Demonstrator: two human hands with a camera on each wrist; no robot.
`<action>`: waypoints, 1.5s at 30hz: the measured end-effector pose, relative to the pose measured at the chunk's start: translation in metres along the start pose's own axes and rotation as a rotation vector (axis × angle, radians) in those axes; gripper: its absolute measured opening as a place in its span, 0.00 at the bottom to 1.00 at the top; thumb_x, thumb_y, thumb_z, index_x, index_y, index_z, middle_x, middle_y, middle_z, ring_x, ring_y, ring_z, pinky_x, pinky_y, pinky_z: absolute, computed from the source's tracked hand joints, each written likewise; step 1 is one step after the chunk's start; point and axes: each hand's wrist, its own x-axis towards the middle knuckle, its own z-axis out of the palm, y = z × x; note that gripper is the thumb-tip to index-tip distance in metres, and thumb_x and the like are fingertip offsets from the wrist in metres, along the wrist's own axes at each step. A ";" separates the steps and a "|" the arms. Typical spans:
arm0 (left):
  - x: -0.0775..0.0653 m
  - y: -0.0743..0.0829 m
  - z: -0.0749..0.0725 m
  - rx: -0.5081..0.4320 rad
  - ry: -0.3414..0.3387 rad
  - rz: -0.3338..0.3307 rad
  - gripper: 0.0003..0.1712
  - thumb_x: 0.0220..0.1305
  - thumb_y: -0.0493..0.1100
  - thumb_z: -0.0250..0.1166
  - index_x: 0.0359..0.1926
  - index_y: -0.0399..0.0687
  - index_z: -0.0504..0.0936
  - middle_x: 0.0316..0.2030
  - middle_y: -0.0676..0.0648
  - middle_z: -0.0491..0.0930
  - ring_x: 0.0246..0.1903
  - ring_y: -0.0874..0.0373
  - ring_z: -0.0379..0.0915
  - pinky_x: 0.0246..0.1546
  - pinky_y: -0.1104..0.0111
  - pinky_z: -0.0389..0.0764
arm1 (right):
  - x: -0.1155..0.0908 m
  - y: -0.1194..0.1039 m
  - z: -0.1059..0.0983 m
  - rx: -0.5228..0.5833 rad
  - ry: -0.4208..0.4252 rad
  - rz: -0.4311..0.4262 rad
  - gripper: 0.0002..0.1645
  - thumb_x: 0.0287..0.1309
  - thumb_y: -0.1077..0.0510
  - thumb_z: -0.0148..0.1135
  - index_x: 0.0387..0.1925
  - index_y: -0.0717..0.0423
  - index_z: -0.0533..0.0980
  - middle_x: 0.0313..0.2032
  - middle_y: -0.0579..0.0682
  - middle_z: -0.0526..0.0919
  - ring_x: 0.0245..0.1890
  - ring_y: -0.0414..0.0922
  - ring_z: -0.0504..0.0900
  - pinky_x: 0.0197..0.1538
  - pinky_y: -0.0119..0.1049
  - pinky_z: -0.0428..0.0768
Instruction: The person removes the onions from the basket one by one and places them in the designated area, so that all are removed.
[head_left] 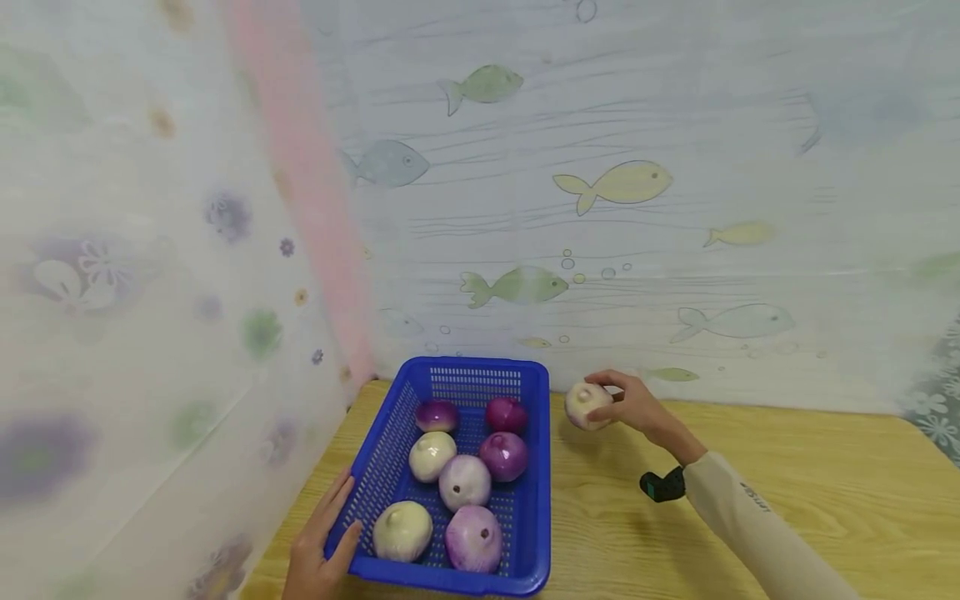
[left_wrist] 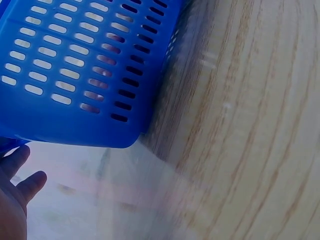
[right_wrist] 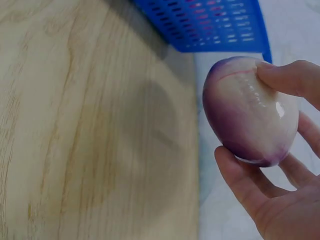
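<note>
My right hand (head_left: 637,407) holds a white and purple onion (head_left: 587,406) above the table, just right of the blue basket (head_left: 546,500). In the right wrist view, thumb and fingers pinch this glossy onion (right_wrist: 250,110) from either side. My left hand (head_left: 321,537) lies along the basket's near left edge with its fingers fairly straight; its thumb tip is by the front corner. The left wrist view catches only part of that hand (left_wrist: 15,195) beside the basket's slotted wall (left_wrist: 75,120). Inside the basket sit several onions, among them a white one (head_left: 402,531) and a purple one (head_left: 504,456).
A wooden table (head_left: 810,475) carries the basket and stretches off to the right. Behind it stands a wall (head_left: 750,125) covered with fish-patterned sheeting, and a flower-patterned one (head_left: 150,350) rises on the left. A black wrist device (head_left: 663,484) shows beside the right sleeve (head_left: 757,525).
</note>
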 end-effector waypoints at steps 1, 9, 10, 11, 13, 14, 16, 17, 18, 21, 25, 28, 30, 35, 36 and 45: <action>0.000 0.000 0.000 -0.004 0.003 0.006 0.34 0.52 0.26 0.65 0.62 0.39 0.72 0.60 0.35 0.70 0.62 0.74 0.58 0.57 0.87 0.57 | 0.001 0.003 0.000 -0.004 0.004 0.001 0.36 0.45 0.65 0.71 0.59 0.65 0.69 0.58 0.65 0.69 0.46 0.55 0.77 0.39 0.43 0.81; 0.001 0.002 0.000 -0.011 0.003 0.013 0.33 0.52 0.26 0.64 0.62 0.38 0.72 0.61 0.37 0.70 0.62 0.73 0.58 0.58 0.87 0.56 | 0.006 0.021 0.003 -0.023 0.034 0.011 0.36 0.44 0.66 0.70 0.58 0.66 0.69 0.57 0.65 0.69 0.47 0.57 0.75 0.40 0.40 0.81; 0.001 0.003 0.001 -0.012 0.003 0.015 0.33 0.52 0.26 0.64 0.62 0.38 0.72 0.61 0.37 0.70 0.62 0.73 0.58 0.58 0.87 0.56 | 0.006 0.023 0.003 -0.033 0.033 0.011 0.36 0.45 0.66 0.70 0.59 0.66 0.68 0.58 0.65 0.68 0.47 0.57 0.75 0.40 0.40 0.80; 0.000 0.003 0.001 -0.014 0.003 0.020 0.33 0.52 0.26 0.64 0.62 0.38 0.72 0.60 0.36 0.70 0.62 0.72 0.59 0.58 0.87 0.56 | 0.006 0.024 0.004 -0.043 0.036 0.014 0.36 0.45 0.66 0.70 0.59 0.66 0.68 0.58 0.65 0.68 0.47 0.57 0.75 0.40 0.39 0.80; 0.000 0.002 0.002 -0.021 0.004 0.027 0.33 0.51 0.26 0.64 0.62 0.38 0.72 0.60 0.36 0.70 0.62 0.72 0.59 0.58 0.86 0.57 | 0.006 0.026 0.005 -0.063 0.047 0.020 0.36 0.45 0.66 0.70 0.58 0.65 0.69 0.58 0.65 0.69 0.48 0.57 0.75 0.40 0.39 0.80; 0.000 0.002 0.002 -0.024 0.005 0.029 0.33 0.51 0.26 0.64 0.62 0.38 0.72 0.60 0.36 0.70 0.62 0.71 0.59 0.58 0.86 0.57 | 0.007 0.026 0.006 -0.068 0.049 0.024 0.36 0.45 0.66 0.70 0.58 0.65 0.69 0.58 0.65 0.69 0.48 0.57 0.74 0.40 0.39 0.80; -0.001 0.000 0.002 -0.028 0.006 0.033 0.34 0.51 0.26 0.64 0.62 0.38 0.72 0.60 0.36 0.70 0.62 0.70 0.60 0.58 0.86 0.57 | 0.007 0.028 0.007 -0.082 0.058 0.034 0.36 0.44 0.66 0.71 0.58 0.64 0.70 0.58 0.64 0.69 0.49 0.57 0.74 0.42 0.39 0.79; -0.001 0.000 0.002 -0.031 0.006 0.037 0.34 0.51 0.26 0.65 0.62 0.38 0.72 0.60 0.36 0.70 0.62 0.69 0.60 0.59 0.86 0.57 | 0.008 0.029 0.008 -0.088 0.065 0.039 0.35 0.44 0.66 0.71 0.58 0.63 0.70 0.58 0.64 0.70 0.49 0.57 0.74 0.43 0.40 0.79; -0.001 -0.001 0.003 -0.030 0.005 0.032 0.34 0.51 0.26 0.65 0.62 0.38 0.72 0.60 0.36 0.70 0.62 0.69 0.60 0.58 0.86 0.57 | 0.008 0.030 0.008 -0.097 0.069 0.038 0.35 0.44 0.67 0.71 0.57 0.63 0.71 0.58 0.64 0.70 0.49 0.57 0.74 0.44 0.40 0.78; -0.001 -0.002 0.003 -0.028 -0.004 0.030 0.34 0.51 0.26 0.65 0.62 0.38 0.72 0.60 0.36 0.70 0.63 0.69 0.60 0.59 0.85 0.57 | 0.009 0.034 0.010 -0.121 0.081 0.036 0.35 0.43 0.67 0.71 0.57 0.63 0.71 0.58 0.64 0.70 0.48 0.57 0.73 0.45 0.42 0.77; -0.002 -0.002 0.004 -0.032 -0.003 0.032 0.34 0.51 0.26 0.65 0.62 0.38 0.72 0.60 0.35 0.70 0.62 0.69 0.60 0.58 0.85 0.58 | 0.010 0.037 0.014 -0.147 0.092 0.027 0.36 0.43 0.68 0.71 0.57 0.63 0.71 0.58 0.64 0.70 0.48 0.57 0.73 0.46 0.43 0.77; -0.003 -0.001 0.004 -0.035 0.007 0.039 0.34 0.51 0.25 0.64 0.62 0.38 0.72 0.60 0.37 0.70 0.62 0.70 0.60 0.58 0.86 0.58 | 0.010 0.036 0.015 -0.159 0.091 0.017 0.35 0.43 0.69 0.71 0.57 0.63 0.71 0.58 0.64 0.70 0.50 0.57 0.73 0.48 0.45 0.76; -0.003 -0.001 0.004 -0.033 0.011 0.036 0.34 0.51 0.25 0.64 0.62 0.38 0.72 0.60 0.37 0.70 0.62 0.70 0.61 0.58 0.86 0.58 | 0.010 0.035 0.015 -0.161 0.086 0.006 0.35 0.43 0.69 0.70 0.57 0.64 0.71 0.58 0.65 0.70 0.51 0.58 0.72 0.49 0.47 0.76; -0.003 0.000 0.002 -0.024 0.011 0.019 0.33 0.51 0.26 0.64 0.62 0.38 0.72 0.60 0.35 0.71 0.62 0.71 0.60 0.57 0.87 0.58 | 0.011 0.030 0.015 -0.154 0.069 -0.012 0.35 0.43 0.69 0.69 0.57 0.66 0.70 0.58 0.66 0.69 0.54 0.62 0.70 0.52 0.52 0.74; -0.002 -0.001 0.002 -0.026 0.010 0.019 0.34 0.51 0.26 0.64 0.62 0.38 0.72 0.59 0.35 0.71 0.62 0.71 0.60 0.57 0.86 0.58 | 0.011 0.030 0.014 -0.151 0.068 -0.010 0.34 0.43 0.69 0.69 0.57 0.66 0.70 0.58 0.66 0.69 0.55 0.64 0.70 0.52 0.53 0.74; -0.002 -0.006 0.002 -0.030 0.001 0.045 0.34 0.51 0.25 0.64 0.62 0.38 0.71 0.60 0.36 0.70 0.63 0.69 0.60 0.59 0.85 0.57 | 0.013 0.030 0.013 -0.217 0.079 -0.032 0.31 0.44 0.69 0.67 0.54 0.67 0.72 0.58 0.69 0.69 0.57 0.68 0.68 0.54 0.57 0.73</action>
